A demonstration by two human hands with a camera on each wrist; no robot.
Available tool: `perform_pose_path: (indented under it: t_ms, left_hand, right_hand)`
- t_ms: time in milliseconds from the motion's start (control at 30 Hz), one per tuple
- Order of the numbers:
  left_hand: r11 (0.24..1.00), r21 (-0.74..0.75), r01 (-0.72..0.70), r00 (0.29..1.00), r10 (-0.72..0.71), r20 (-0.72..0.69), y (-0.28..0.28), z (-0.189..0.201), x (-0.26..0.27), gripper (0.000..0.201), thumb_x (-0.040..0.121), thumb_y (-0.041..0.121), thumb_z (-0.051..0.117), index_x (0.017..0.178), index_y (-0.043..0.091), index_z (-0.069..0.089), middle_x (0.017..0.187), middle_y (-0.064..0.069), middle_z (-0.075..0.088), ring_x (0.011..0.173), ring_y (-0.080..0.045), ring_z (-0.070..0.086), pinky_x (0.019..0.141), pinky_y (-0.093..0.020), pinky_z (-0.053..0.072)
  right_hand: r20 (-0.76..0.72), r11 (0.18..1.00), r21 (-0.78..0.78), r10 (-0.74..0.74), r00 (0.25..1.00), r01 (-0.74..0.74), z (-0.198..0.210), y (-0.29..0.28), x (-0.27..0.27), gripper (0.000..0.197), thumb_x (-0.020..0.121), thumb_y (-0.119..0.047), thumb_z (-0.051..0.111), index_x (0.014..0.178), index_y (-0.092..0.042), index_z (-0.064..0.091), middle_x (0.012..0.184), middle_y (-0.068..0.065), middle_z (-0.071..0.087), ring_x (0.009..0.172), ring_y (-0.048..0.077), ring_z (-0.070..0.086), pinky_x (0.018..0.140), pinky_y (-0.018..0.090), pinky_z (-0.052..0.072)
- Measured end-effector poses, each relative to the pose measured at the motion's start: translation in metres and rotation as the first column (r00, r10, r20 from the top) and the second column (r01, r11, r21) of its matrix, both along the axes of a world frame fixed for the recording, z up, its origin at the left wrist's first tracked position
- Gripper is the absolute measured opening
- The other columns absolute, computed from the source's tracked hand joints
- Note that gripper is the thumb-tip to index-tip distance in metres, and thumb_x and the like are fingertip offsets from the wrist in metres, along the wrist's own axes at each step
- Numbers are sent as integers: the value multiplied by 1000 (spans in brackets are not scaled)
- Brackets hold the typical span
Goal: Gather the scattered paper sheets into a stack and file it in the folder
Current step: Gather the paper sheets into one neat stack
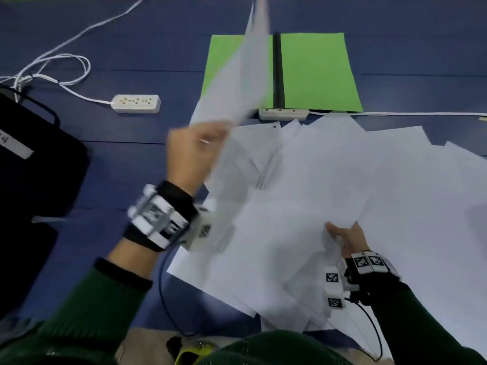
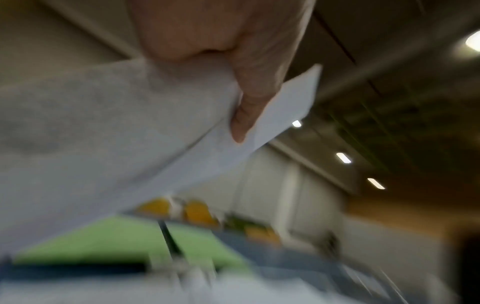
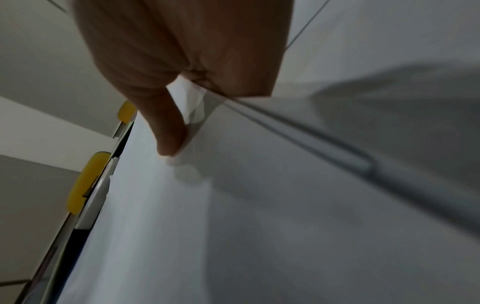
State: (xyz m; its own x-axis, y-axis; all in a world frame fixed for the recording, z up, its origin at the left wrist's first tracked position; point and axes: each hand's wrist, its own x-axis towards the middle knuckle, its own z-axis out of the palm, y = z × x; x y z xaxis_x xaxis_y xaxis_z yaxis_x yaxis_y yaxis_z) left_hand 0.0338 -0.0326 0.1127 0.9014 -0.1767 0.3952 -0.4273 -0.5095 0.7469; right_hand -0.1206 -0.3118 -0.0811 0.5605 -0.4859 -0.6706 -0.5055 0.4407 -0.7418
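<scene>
White sheets [image 1: 329,185] lie fanned and overlapping across the blue bench [image 1: 158,48], too many and too layered for us to count. Our left hand [image 1: 195,151] pinches one bundle [image 1: 237,83] by its lower edge, thumb [image 2: 249,102] over the paper, and holds it up, probably to keep what is gathered clear of the loose pile. How many sheets it holds is lost in blur. Our right hand [image 1: 345,235] pinches the near edge of a sheet in the pile, thumb [image 3: 168,131] on top, likely to draw it in. One green folder [image 1: 316,72] lies open beyond the pile (ready to take the stack), and two power strips [image 1: 135,102] sit nearby.
</scene>
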Motion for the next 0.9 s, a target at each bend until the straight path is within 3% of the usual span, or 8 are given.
perform_pose_path:
  t_ms: [67,167,300,400,467,567,733,900]
  left_hand:
    - [944,280,176,982,-187,13,-32,-43,-34,30,73,3,57,91,18,76,90,0,75,72,-12,68,61,-23,53]
    - [702,579,415,910,-320,-264,-65,-97,-75,33,83,3,51,104,20,70,106,-3,71,89,-29,65,62,-33,49]
    - [434,684,587,809,-346,-475,-93,-125,-114,22,90,5,50,108,15,57,106,-3,63,95,-28,57,51,-29,27]
    - [420,659,624,779,-403,-480,-99,-133,-123,42,84,-7,50,120,14,51,109,-5,61,96,-28,57,56,-31,39]
    - [400,510,762,644,-385,-661,-93,-125,-119,58,84,-13,38,137,9,38,123,-15,54,109,-34,52,83,-38,45]
    - [568,427,704,669,-327,-668,-77,-111,-110,59,82,-12,35,136,12,40,115,-20,59,104,-33,58,83,-35,44]
    - [899,363,246,946,-141,-291,-50,-94,-81,47,69,-22,40,98,7,62,88,-11,62,86,-23,53,67,-19,30]
    - [877,335,345,905,-405,130,-48,-84,-95,22,80,7,51,89,19,66,86,4,70,79,-12,48,76,-25,32]
  right_hand:
    - [37,999,46,-26,999,24,6,5,2,31,80,-6,68,104,-2,49,91,12,57,73,21,59,51,24,55]
    - [164,963,242,-163,973,121,17,9,0,52,83,-47,56,123,-13,53,110,8,58,92,25,61,72,31,58]
    - [282,938,347,-111,953,7,33,14,-7,78,57,-74,55,109,-16,67,102,8,72,92,23,69,69,28,58]
    - [167,987,160,-57,984,30,18,9,-13,76,66,-38,79,126,-2,47,116,17,63,106,35,61,68,34,58]
    - [100,1000,-7,-15,995,16,11,7,-13,41,87,-3,58,125,1,43,109,16,61,103,36,58,71,35,56]
    - [30,988,-150,36,999,-31,8,6,-11,41,91,2,47,130,0,35,118,19,55,109,34,55,91,42,46]
    - [50,964,-267,11,999,3,16,12,-9,46,90,-2,51,127,-7,24,107,11,52,94,24,53,75,28,47]
    - [85,958,-285,13,996,12,15,13,-10,38,90,-1,50,110,-18,23,82,2,54,70,15,54,53,7,46]
